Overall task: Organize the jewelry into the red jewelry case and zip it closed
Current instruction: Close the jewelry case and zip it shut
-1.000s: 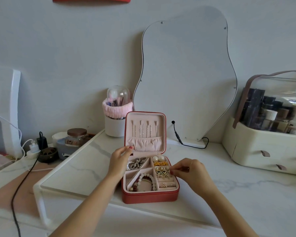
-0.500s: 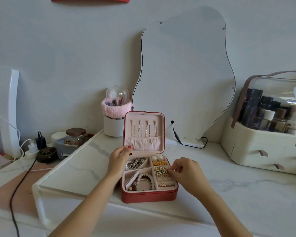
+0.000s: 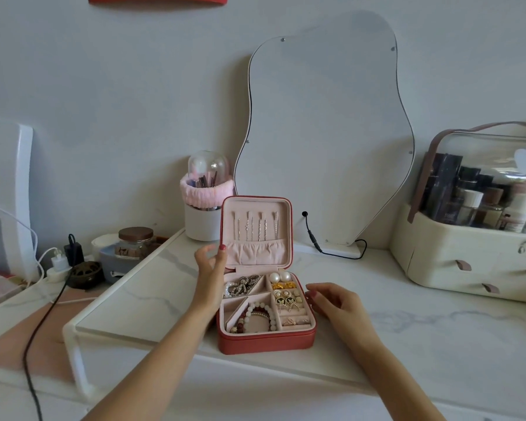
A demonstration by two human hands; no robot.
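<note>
Red jewelry case (image 3: 266,338) open on the desk (image 3: 407,323), jewelry (image 3: 257,314) sorted inside. Left hand (image 3: 210,268) at upright lid edge, fingers relaxed; right hand (image 3: 334,305) beside case, fingers loose, holding nothing.

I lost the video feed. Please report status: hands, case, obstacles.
Left hand touching upright lid edge, right hand open beside red jewelry case. Case unzipped, jewelry inside. Nothing blocking lid.

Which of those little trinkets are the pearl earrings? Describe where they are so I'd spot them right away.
Start at the wavy mirror against the wall; right before it an open red jewelry case stands on the marble shelf. Look in the tray's far right compartment, just under the raised lid. The pearl earrings are two plain round white balls side by side, above the gold pieces.
</note>
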